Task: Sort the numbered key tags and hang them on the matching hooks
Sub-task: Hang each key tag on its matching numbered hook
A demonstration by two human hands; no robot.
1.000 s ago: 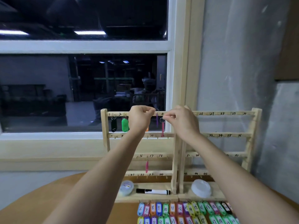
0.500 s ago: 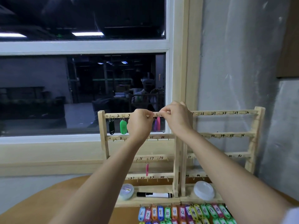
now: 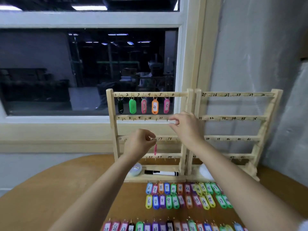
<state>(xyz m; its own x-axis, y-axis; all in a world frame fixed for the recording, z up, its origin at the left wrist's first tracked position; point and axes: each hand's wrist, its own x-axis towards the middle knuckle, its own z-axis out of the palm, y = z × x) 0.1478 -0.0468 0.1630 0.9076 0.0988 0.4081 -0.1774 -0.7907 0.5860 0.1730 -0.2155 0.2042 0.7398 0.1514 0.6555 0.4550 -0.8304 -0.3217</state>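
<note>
Facing a dark window across a round wooden desk. Working at two wooden racks side by side at its back: left rack marked 1 to 24, right rack marked from 25 up and carrying no tags. Looking down on loose tags laid in rows before the racks, each lying lengthwise toward them, ring at the far end.

Reaching with the left hand to the left rack's third rail, thumb and forefinger pressed together at the ring of a pink tag hanging edge-on beneath, seemingly pinching it; cannot tell whether hooked or not. Hovering with the right hand by the right end of the second rail, fingers loosely curled and released, gripping nothing visible.

Counting five hung on the top rail: black tag, green tag, tag 3, tag 4, tag 5. Judging hook 6 next, bare beside them.

Finding blue tag 6 and yellow tag 6 at the left end of the two rows nearest the racks: below both hands, almost straight under the left, well leftward of the right. Probably best taken by the left hand once freed, pinched at the far ring end.
</note>
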